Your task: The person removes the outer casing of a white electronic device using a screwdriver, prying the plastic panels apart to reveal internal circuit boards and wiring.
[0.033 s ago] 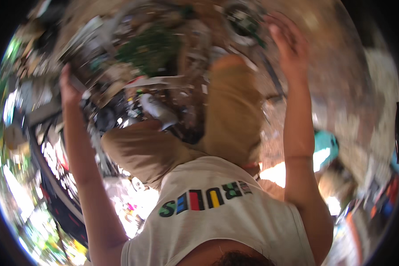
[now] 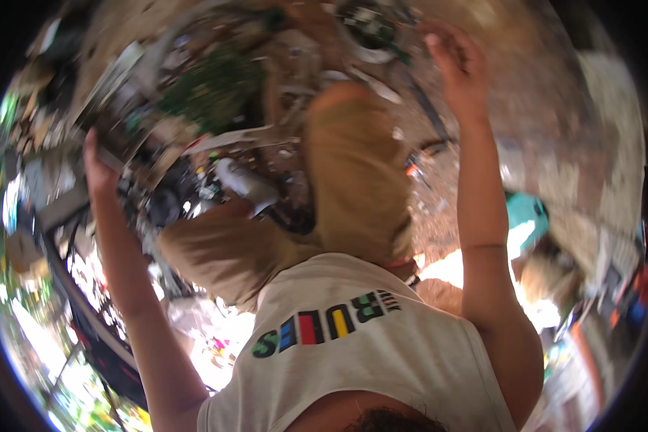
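Note:
My left hand [image 2: 102, 171] reaches out at the left, its thumb raised along the near edge of a dark, box-like flat piece [image 2: 119, 119]. Its other fingers are hidden, so a grip cannot be made out. At the upper right, my right hand [image 2: 462, 65] is held up over brown ground, fingers loosely bent and apart, with nothing visible in it. Closest to that hand is a round pale-rimmed container [image 2: 371, 54] with dark and green bits inside. Motion smears both hands somewhat.
Between my arms lie a heap of green material [image 2: 216, 86], a pale flat strip [image 2: 245, 137] and a grey-white cylinder-like item [image 2: 246, 181]. A thin dark bar [image 2: 426, 104] lies near my knee [image 2: 356, 144]. A teal container [image 2: 525, 219] stands beyond my right forearm.
The ground and the clutter have shifted left in the view, with my knees and both hands drifting slightly left too. Neither hand visibly takes hold of or lets go of anything.

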